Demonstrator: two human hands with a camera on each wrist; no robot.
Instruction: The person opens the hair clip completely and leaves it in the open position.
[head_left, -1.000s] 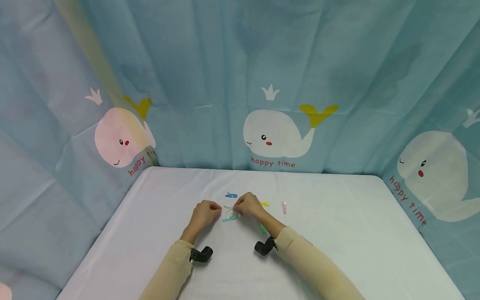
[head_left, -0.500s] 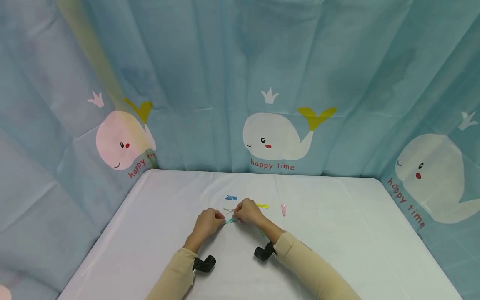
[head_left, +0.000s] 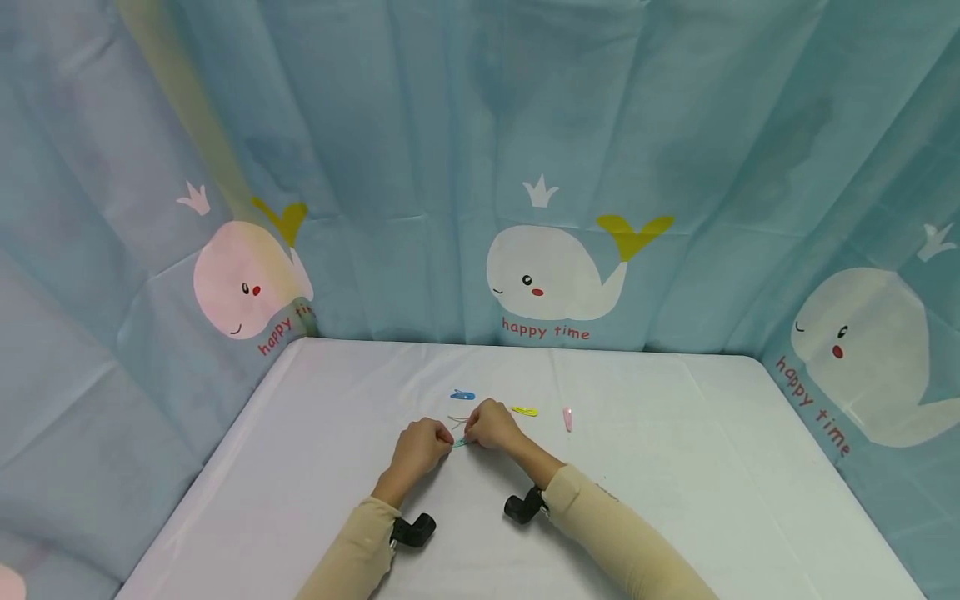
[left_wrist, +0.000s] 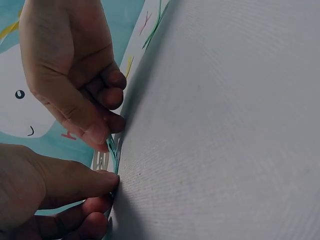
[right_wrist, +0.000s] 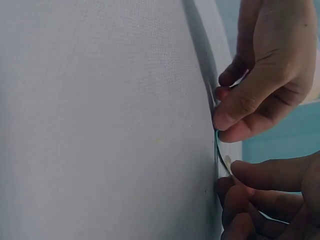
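A teal snap hair clip [head_left: 461, 443] lies between my two hands near the middle of the table, its metal strip bowed apart in the right wrist view. My left hand [head_left: 418, 450] pinches its left end between thumb and finger. At the other end my right hand [head_left: 492, 423] also pinches it with thumb and fingertips. In the left wrist view the teal clip [left_wrist: 114, 155] spans the short gap between both sets of fingertips, close over the tabletop. Just behind it lies a beige clip [head_left: 456, 418], partly hidden by the right hand.
A blue clip [head_left: 462, 395] lies further back, with a yellow clip [head_left: 526, 412] and a pink clip [head_left: 567, 419] to the right. One green clip [left_wrist: 153, 31] shows in the left wrist view. The white table [head_left: 675, 467] ends at a blue whale-print curtain [head_left: 420, 208].
My left hand has moved right and forward onto the teal clip, from apart to pinching it. My right hand has shifted from the beige clip to the teal clip's other end.
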